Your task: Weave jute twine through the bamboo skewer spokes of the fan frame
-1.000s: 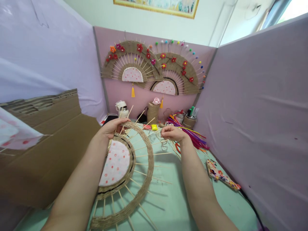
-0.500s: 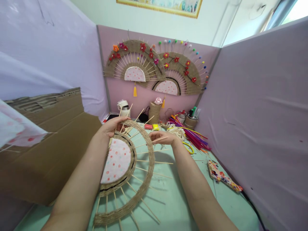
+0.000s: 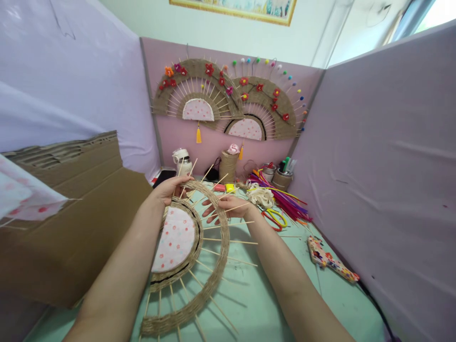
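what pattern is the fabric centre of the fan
The fabric centre is white with small pink dots; head view.

Bright, even daylight from the blown-out window [image 3: 436,14] at 1 o'clock. Soft stick shadows under woven fan [image 3: 218,259] on green table [image 3: 256,308]. Fisheye bowing at edges. Centre sharp, 9 o'clock corner soft.

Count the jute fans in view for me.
3. One fan lies on the green table, held by left hand, touched by right hand; the left wall fan and right wall fan hang on the pink wall. Spotted fabric at left edge may be another.
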The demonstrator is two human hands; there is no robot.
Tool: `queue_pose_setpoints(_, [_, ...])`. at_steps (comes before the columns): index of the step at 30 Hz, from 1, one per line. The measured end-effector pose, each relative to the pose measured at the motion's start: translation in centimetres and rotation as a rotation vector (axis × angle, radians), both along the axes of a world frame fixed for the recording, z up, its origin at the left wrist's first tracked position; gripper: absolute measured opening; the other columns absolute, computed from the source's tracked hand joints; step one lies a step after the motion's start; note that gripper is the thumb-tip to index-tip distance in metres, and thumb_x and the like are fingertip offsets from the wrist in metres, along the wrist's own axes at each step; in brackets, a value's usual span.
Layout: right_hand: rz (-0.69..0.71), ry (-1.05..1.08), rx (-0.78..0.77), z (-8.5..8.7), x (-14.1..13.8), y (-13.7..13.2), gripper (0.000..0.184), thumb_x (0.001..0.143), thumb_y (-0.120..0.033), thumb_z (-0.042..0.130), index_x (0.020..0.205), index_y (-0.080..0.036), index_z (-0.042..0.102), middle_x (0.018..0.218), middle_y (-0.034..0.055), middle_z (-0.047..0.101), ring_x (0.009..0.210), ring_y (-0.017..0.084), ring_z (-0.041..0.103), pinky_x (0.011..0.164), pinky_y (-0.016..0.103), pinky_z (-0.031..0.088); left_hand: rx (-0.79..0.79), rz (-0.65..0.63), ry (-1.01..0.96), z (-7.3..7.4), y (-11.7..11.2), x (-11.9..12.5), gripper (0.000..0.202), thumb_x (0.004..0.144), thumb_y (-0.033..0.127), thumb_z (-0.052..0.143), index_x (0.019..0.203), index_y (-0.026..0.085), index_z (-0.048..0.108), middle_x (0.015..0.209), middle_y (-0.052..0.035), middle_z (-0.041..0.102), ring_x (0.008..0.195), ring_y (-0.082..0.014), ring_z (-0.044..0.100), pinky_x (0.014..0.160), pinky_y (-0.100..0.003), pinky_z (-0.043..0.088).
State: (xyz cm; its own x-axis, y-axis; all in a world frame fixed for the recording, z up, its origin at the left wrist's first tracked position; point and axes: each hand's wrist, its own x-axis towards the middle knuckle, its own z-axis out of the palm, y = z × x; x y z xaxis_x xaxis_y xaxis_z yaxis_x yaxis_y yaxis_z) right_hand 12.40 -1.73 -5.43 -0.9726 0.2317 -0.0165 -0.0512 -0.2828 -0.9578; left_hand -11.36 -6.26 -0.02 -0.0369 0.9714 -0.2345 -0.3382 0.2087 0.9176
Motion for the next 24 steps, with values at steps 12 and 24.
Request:
queue_pose_setpoints(12, [-0.307, 0.065, 0.009, 1.0, 3.1, 1.8, 0.040, 0.078, -0.026, 0.055, 0.116, -0.013, 0.055, 0.088, 0.0078, 0.070, 0.072, 0.020, 0.068, 0.050, 0.023, 0.050, -0.019, -0.292, 0.036, -0.5, -0.5, 0.4, 0.037, 0.076, 0.051, 0.062, 0.096, 0.019, 0.063, 0.082, -0.0050, 0.070, 0.066, -0.0170, 0.067, 0.058, -0.028, 0.053])
queue_pose_setpoints(24, [-0.667, 0.213, -0.017, 3.8, 6.4, 2.0, 0.031, 0.086, -0.037, 0.049, 0.106, -0.016, 0.061, 0.084, 0.0064, 0.069, 0.062, 0.014, 0.062, 0.045, 0.021, 0.046, 0.050, -0.264, 0.033, -0.7, -1.3, 5.1, 0.024, 0.073, 0.010, 0.067, 0.097, 0.011, 0.063, 0.080, -0.0085, 0.072, 0.060, -0.0147, 0.067, 0.056, -0.023, 0.054])
